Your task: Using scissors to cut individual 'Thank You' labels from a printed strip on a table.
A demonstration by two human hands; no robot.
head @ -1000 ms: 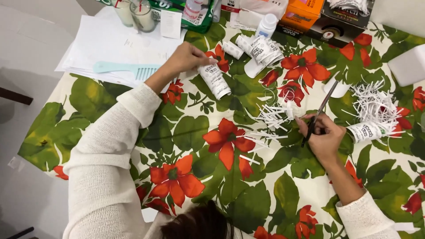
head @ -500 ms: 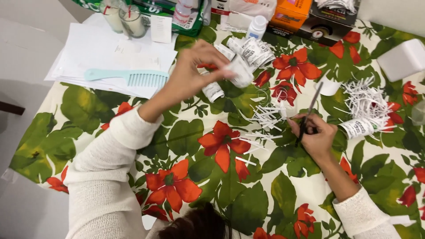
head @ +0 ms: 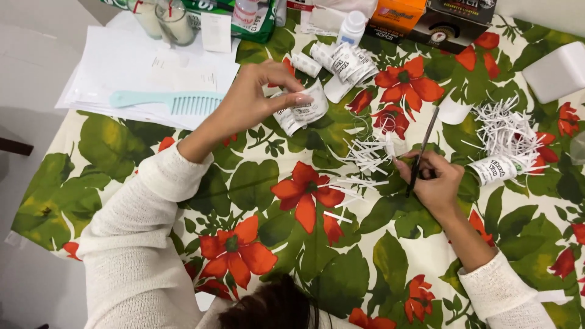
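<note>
- The right hand (head: 436, 183) is closed around dark scissors (head: 421, 152), blades shut and pointing up the flowered tablecloth (head: 256, 201). If the tips swing, they could scatter the cut paper strips (head: 365, 155) lying just beside them.
- The left hand (head: 256, 94) is raised above the cloth, fingers pinched on a curled printed paper piece (head: 304, 109). The pinch looks light, so the piece could slip.
- Farther off lie a teal comb (head: 167, 100) on white sheets (head: 134, 70), a shredded paper pile (head: 506, 131) and more paper rolls (head: 341, 61).
</note>
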